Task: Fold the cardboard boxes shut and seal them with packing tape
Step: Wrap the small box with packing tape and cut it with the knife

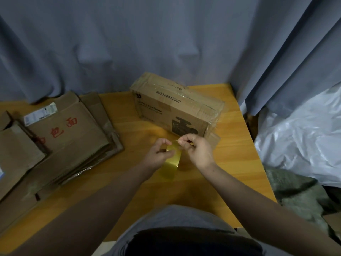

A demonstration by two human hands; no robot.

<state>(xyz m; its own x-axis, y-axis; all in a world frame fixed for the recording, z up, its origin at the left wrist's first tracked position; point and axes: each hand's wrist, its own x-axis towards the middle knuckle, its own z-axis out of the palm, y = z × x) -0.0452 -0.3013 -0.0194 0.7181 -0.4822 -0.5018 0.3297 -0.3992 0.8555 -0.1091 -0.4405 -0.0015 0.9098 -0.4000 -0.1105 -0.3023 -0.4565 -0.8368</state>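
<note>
**Yellow tape roll gripped in front of the closed box**

Yellow-tinted packing tape point(171, 164) is held just in front of the cardboard box point(177, 108), above the wooden table point(234, 174). The roll is gripped by the left hand point(159, 154), whose fingers are curled round its rim with the thumb laid over the top. The roll's upper edge is met by the right hand point(198, 151). There the thumb and forefinger point(181, 143) are pressed together in a pinch on what appears to be the loose tape end, and the other fingers are curled in behind them.

The box is set on the table with its flaps folded shut. Glossy clear tape is seen along its top and near corner, and a printed number and a dark picture are carried on its front face.

Left of the box, a stack of flattened cartons point(73, 139) is laid on the table, the top one marked with red characters and a white shipping label point(41, 115). Behind the box, a blue-grey curtain point(129, 43) is hung. Right of the box, beyond the table's edge, a white plastic bag point(304, 137) is seen.
</note>
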